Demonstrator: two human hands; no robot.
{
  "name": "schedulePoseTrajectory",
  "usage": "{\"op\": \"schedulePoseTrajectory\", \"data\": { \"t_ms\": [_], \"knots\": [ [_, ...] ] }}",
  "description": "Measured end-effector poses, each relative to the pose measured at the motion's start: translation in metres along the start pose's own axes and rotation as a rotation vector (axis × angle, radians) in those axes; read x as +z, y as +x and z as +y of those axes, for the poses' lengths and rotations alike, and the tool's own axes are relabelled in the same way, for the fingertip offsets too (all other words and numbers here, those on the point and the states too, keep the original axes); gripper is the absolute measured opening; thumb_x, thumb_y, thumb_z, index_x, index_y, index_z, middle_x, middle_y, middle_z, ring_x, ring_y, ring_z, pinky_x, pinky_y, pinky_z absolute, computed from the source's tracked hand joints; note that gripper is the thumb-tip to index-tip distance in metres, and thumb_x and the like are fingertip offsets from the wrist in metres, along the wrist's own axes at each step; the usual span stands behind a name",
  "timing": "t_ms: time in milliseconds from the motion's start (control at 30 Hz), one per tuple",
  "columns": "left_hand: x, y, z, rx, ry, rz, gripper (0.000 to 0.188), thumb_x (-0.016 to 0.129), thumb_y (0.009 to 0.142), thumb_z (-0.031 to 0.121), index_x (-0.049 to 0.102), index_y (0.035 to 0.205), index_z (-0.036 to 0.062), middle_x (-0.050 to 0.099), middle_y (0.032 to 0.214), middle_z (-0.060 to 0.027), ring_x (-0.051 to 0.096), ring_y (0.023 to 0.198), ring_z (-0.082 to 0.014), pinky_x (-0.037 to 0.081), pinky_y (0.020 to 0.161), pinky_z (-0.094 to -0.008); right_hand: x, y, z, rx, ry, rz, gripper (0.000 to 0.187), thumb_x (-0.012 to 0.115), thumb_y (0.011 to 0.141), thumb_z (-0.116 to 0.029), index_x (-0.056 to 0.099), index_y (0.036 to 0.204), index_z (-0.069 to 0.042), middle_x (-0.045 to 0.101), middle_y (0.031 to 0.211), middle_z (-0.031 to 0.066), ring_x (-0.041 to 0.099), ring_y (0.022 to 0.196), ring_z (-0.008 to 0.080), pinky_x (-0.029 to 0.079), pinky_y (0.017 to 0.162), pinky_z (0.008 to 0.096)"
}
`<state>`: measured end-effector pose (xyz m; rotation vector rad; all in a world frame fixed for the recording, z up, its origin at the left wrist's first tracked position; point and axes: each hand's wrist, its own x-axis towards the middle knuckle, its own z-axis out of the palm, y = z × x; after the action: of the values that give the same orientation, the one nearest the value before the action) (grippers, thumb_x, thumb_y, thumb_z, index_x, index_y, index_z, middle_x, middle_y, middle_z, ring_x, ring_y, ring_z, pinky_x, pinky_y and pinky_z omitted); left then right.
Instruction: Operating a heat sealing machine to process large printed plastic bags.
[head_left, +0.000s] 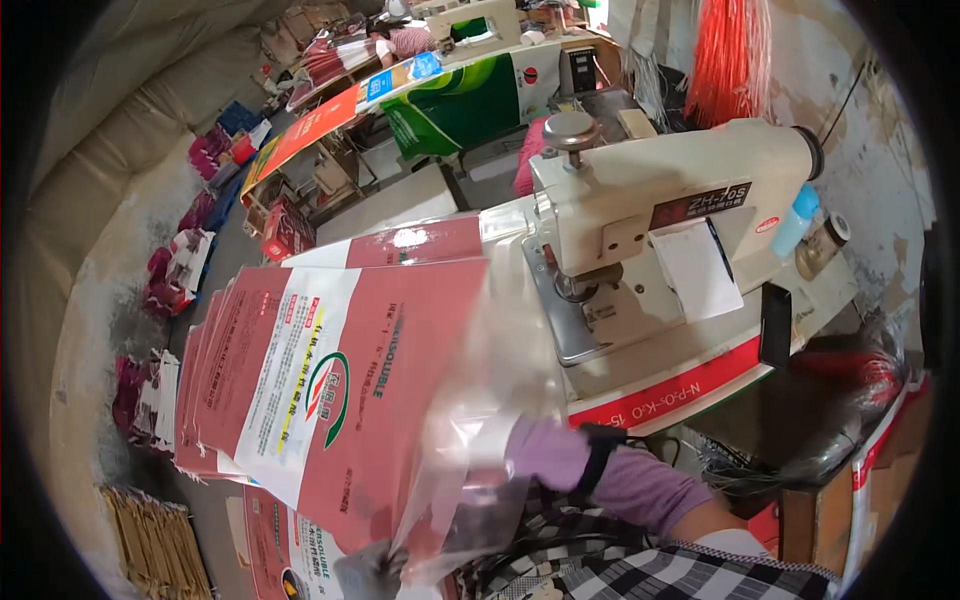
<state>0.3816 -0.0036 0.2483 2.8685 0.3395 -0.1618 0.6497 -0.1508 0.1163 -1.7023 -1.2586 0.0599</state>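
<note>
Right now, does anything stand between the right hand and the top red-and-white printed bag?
Yes, apparently: clear plastic film spreads along the right edge of the printed bag, on the side of the right hand. Blur hides whether the hand lies over or under it. The sewing machine stands beyond, not between them.

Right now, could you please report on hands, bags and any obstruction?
Right hand blurred, at clear plastic; left hand unclear. Bags stacked beside sewing machine. Plastic overlaps bags' right side.
</note>
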Motion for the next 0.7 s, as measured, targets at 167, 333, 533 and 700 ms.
{"op": "schedulePoseTrajectory", "data": {
  "t_ms": [167, 333, 533, 700],
  "knots": [
    [0.007, -0.059, -0.009, -0.07, -0.03, 0.455, 0.009, 0.071, 0.082, 0.013, 0.07, 0.087, 0.0056, 0.052, 0.061, -0.0136, 0.053, 0.053, -0.0299, 0.042, 0.05, -0.0373, -0.096, 0.004, 0.001, 0.495, -0.252, 1.052, 0.024, 0.069, 0.082, -0.011, 0.066, 0.105, -0.005, 0.066, 0.092, 0.0127, 0.064, 0.088, 0.0218, 0.051, 0.078, 0.0333],
    [-0.008, -0.049, -0.008, -0.014, -0.021, 0.541, 0.01, 0.072, 0.08, 0.008, 0.068, 0.088, 0.0029, 0.052, 0.061, -0.0126, 0.05, 0.051, -0.0236, 0.041, 0.05, -0.0351, -0.103, -0.013, -0.006, -0.001, -0.578, 0.449, 0.02, 0.066, 0.08, -0.008, 0.071, 0.1, -0.009, 0.07, 0.092, 0.0105, 0.068, 0.082, 0.0265, 0.054, 0.071, 0.0342],
    [-0.021, -0.036, -0.009, -0.36, -0.426, 0.527, 0.034, 0.081, 0.075, 0.014, 0.05, 0.067, 0.0036, 0.039, 0.058, -0.0059, 0.031, 0.055, -0.013, 0.032, 0.047, -0.0301, -0.083, -0.004, 0.045, 0.649, -0.2, 0.423, 0.019, 0.068, 0.074, -0.016, 0.071, 0.092, -0.009, 0.067, 0.08, 0.0164, 0.068, 0.074, 0.0296, 0.053, 0.068, 0.0371],
    [-0.006, -0.076, -0.035, -0.122, -0.031, 0.32, 0.021, 0.079, 0.078, 0.014, 0.063, 0.087, 0.0042, 0.059, 0.071, -0.0101, 0.045, 0.053, -0.0149, 0.04, 0.049, -0.0318, -0.097, 0.01, 0.032, 0.697, -0.527, 0.139, 0.022, 0.068, 0.076, -0.024, 0.069, 0.09, -0.008, 0.067, 0.087, 0.0154, 0.066, 0.085, 0.0325, 0.052, 0.071, 0.0408]
  ]
}}
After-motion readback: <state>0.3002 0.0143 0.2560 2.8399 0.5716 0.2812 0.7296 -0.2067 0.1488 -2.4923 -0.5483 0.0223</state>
